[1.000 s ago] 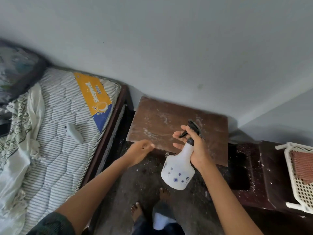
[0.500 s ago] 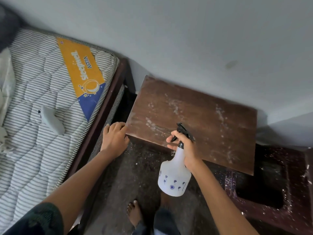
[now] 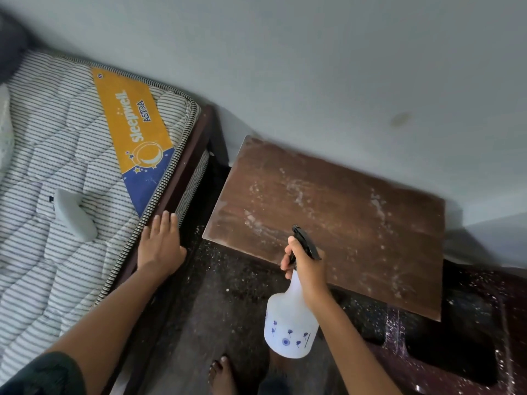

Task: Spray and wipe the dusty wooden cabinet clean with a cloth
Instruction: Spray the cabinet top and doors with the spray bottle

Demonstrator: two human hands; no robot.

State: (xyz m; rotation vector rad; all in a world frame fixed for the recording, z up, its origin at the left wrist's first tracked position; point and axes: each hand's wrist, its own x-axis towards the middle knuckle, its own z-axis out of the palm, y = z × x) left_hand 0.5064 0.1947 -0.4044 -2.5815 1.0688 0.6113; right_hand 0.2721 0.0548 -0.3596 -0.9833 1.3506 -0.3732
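Observation:
The brown wooden cabinet (image 3: 342,223) stands against the grey wall, its top streaked with white dust. My right hand (image 3: 306,266) grips the neck of a white spray bottle (image 3: 289,326) with blue flower prints, its black nozzle over the cabinet's front edge. My left hand (image 3: 161,246) rests with straight fingers on the dark bed frame (image 3: 182,178) at the mattress edge. A pale grey object (image 3: 72,215), possibly a folded cloth, lies on the mattress left of that hand.
A striped mattress (image 3: 57,252) with an orange and blue label fills the left. A dark red stool (image 3: 456,352) with a cut-out stands at the lower right beside the cabinet. My bare foot (image 3: 221,377) is on the dusty dark floor (image 3: 228,309).
My left hand moved left from the cabinet's corner onto the bed frame. The view came closer to the cabinet, and my right hand with the bottle stayed over its front edge.

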